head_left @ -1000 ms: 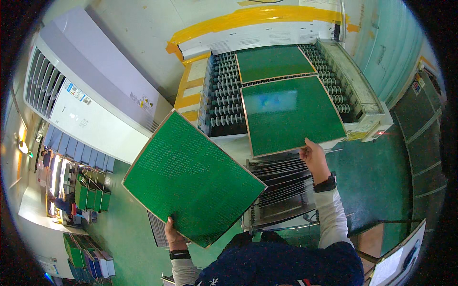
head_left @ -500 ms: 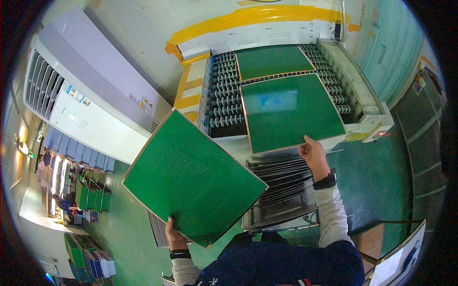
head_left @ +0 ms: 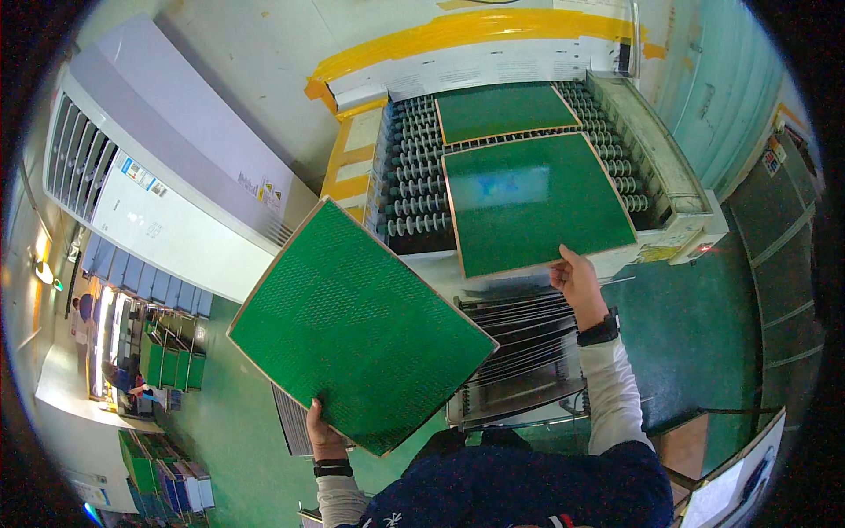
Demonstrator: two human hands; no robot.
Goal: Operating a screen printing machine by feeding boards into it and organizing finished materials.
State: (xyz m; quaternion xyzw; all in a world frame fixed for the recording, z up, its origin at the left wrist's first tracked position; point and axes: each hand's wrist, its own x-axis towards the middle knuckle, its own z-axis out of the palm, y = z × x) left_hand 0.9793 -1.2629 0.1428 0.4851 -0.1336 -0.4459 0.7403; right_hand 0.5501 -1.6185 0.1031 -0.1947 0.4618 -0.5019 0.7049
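Observation:
My left hand [head_left: 325, 433] grips the lower edge of a green circuit board panel [head_left: 352, 326] with a thin copper-coloured border, thumb on its face. This panel is held tilted in the air, left of the roller conveyor [head_left: 414, 207], and is covered with rows of fine marks. My right hand [head_left: 578, 280] pinches the near edge of a second green circuit board panel [head_left: 537, 207], which lies on the rollers and overhangs their near end. Its thumb is on top; the other fingers are partly hidden. A third green panel [head_left: 506, 113] lies farther in on the rollers, just beyond the second.
Below the conveyor's near end stands a slotted rack [head_left: 519, 352] with thin rods. A white air conditioner [head_left: 176, 211] is at left. Carts of green panels [head_left: 172, 356] stand farther left, near another person [head_left: 119, 377]. Dark panels [head_left: 775, 255] line the right side.
The two panels on the rollers have slid slightly inward, away from me, and my right hand has moved a little with the nearer one. The left panel has barely shifted.

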